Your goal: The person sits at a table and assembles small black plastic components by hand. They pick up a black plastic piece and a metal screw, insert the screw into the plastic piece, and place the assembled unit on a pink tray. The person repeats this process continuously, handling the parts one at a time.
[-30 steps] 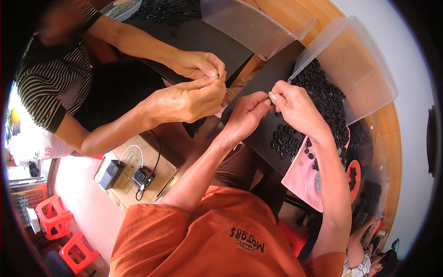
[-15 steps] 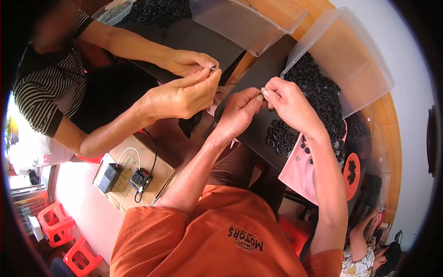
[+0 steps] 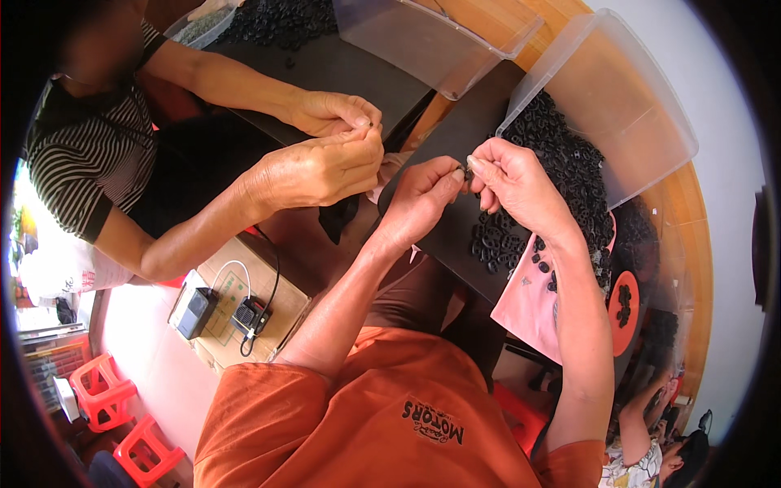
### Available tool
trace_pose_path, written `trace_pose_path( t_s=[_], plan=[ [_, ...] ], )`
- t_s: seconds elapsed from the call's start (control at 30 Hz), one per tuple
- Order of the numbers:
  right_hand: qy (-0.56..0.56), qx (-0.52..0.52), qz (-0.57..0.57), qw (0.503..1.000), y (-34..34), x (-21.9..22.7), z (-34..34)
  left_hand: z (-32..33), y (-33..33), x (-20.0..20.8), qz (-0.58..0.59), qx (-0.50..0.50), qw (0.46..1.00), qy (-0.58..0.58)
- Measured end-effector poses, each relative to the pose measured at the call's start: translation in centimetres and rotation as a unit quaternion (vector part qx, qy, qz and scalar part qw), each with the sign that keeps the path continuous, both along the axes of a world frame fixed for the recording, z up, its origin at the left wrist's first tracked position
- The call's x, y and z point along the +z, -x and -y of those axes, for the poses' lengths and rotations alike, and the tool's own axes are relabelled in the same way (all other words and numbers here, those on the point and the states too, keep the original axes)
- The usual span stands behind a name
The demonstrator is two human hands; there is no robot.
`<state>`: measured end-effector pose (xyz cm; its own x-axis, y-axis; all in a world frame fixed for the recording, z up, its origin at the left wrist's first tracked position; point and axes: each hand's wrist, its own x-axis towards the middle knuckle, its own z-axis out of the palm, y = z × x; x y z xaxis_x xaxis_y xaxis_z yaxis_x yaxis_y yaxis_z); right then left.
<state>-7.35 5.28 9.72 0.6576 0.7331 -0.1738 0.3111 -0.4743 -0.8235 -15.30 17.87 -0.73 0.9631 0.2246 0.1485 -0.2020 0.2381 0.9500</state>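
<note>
Small black part [image 3: 464, 170] pinched above the bench [image 3: 454, 234]

Fingers of the left hand [image 3: 421, 200] grip it; those of the right hand [image 3: 512, 179] bunch just beside it, their hold impossible to tell. Farther out, loose black pieces [image 3: 563, 153] heap by a clear plastic bin [image 3: 630, 110].

So the black tabletop [image 3: 465, 120] on the right's got a big heap of little black parts [image 3: 561, 154] toward the far right, plus a looser scatter [image 3: 496, 240] nearer. There's a pink cloth [image 3: 521, 313] at the near end, few black bits on it. Far left, another dark tabletop [image 3: 325, 69] carries its own black pile [image 3: 281, 20].
</note>
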Motion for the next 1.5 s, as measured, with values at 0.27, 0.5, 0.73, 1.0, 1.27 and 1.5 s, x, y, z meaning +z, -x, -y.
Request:
trace_pose_path(
  t_s=[0.27,0.5,0.73,1.0,1.27,1.5],
  plan=[
    [-0.023,0.005,0.014,1.000,0.2,-0.6,0.3,0.2,-0.1,-0.1,-0.008,0.011,1.000,-0.009],
    [-0.057,0.021,0.352,0.934,-0.5,-0.6,0.4,0.3,-0.1,0.6,-0.019,0.025,0.999,-0.019],
    [-0.097,0.135,0.450,0.877,2.8,-0.6,-2.8,1.1,-0.2,0.5,-0.013,0.081,0.997,0.003],
    [-0.107,0.155,0.475,0.859,5.9,-3.1,-4.7,0.7,-0.6,0.4,-0.081,0.065,0.994,-0.042],
    [-0.095,0.160,0.483,0.855,5.7,-4.1,-5.2,0.5,-0.7,2.3,-0.151,0.064,0.983,-0.081],
    [-0.061,0.174,0.498,0.848,5.4,-3.7,-4.8,0.6,-0.9,3.2,-0.214,0.057,0.974,-0.056]
  ],
)
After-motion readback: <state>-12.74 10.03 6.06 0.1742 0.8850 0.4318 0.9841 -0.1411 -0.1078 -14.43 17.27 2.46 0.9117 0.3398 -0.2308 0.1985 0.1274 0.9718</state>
